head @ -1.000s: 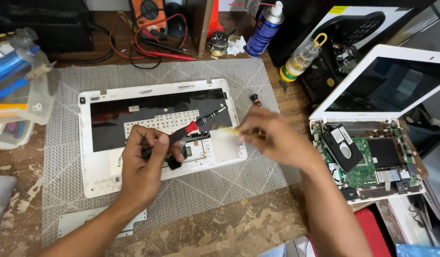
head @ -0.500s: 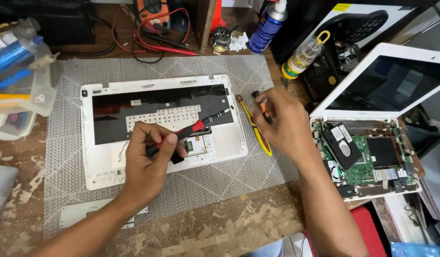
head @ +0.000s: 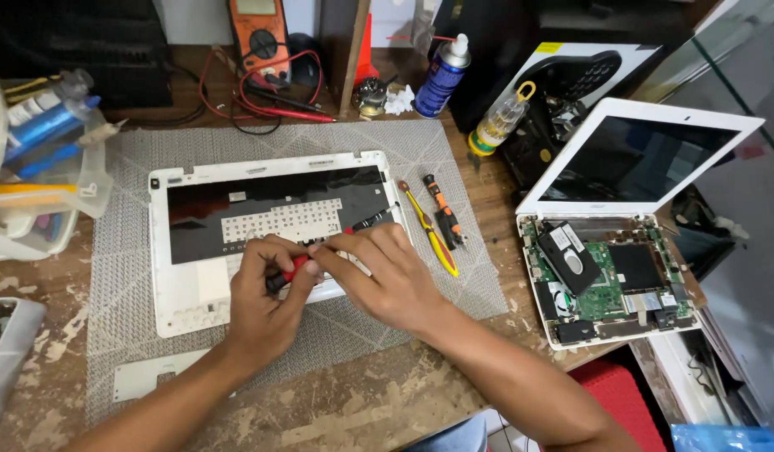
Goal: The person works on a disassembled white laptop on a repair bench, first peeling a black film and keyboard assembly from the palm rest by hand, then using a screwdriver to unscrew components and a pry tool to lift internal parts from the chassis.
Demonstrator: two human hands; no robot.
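Observation:
A white laptop keyboard cover [head: 186,293] lies upside down on a grey mesh mat [head: 119,276]. My left hand [head: 266,310] grips a screwdriver [head: 297,266] by its red and black handle. The dark shaft [head: 372,221] points up and right over the cover. My right hand [head: 387,280] rests on the cover's front right part. Its fingertips pinch the screwdriver just ahead of the left thumb. The tip's contact point is hidden by my fingers.
A yellow tool [head: 429,230] and an orange and black screwdriver [head: 444,213] lie on the mat to the right. Further right is an open white laptop [head: 638,159] with its board [head: 609,280] exposed. A spray can [head: 441,79], multimeter [head: 257,29] and plastic bin [head: 35,167] stand around.
My right hand has put the yellow tool down on the mat beside the orange screwdriver and come back left to join my left hand at the screwdriver.

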